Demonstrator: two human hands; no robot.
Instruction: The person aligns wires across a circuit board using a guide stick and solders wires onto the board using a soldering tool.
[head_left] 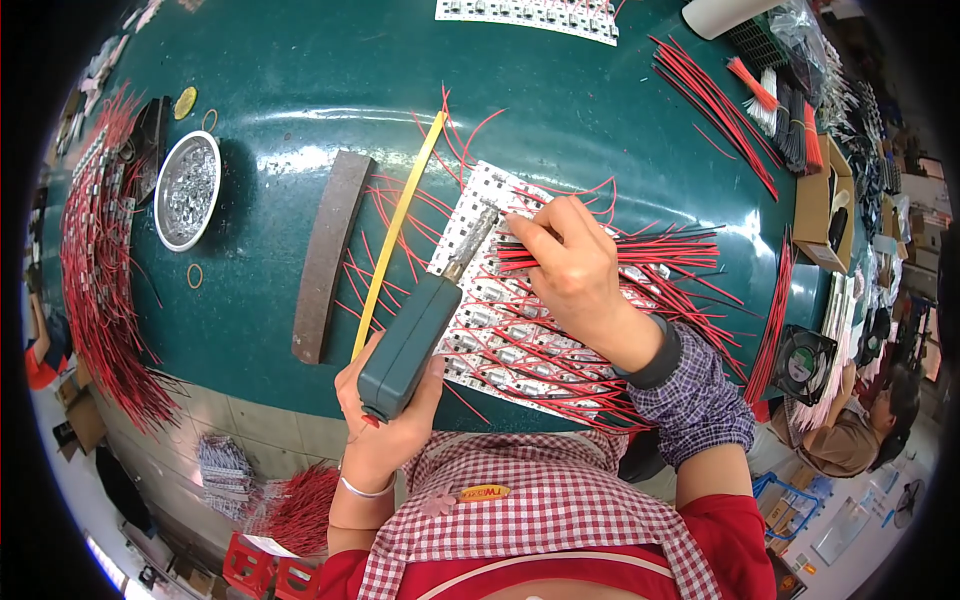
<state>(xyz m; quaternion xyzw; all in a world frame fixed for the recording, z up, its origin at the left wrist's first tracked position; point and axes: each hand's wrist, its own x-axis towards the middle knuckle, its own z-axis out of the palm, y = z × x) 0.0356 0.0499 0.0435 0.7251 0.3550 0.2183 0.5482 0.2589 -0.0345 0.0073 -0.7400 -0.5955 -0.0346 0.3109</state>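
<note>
My left hand (390, 430) is wrapped round the dark green handle of a soldering iron (410, 345). The iron's metal tip reaches onto a white panel of small circuit boards (482, 190). Thumb and fingers of my right hand (575, 265) are pinched round a thin wire, close to that tip. A bundle of red and black wires (675, 250) runs beneath the right hand; whether its fingers also grip the bundle is hidden. Rows of red and black leads spread from the panel towards the right. A yellow strip (400, 215) lies left of the panel.
A brown bar (330, 260) lies on the green table (260, 330). Further left are a white bowl (163, 210) of silvery bits and a heap of wired boards (95, 260). At right stand a cardboard box (815, 215) and a black fan (803, 362). Another person (850, 430) sits beyond.
</note>
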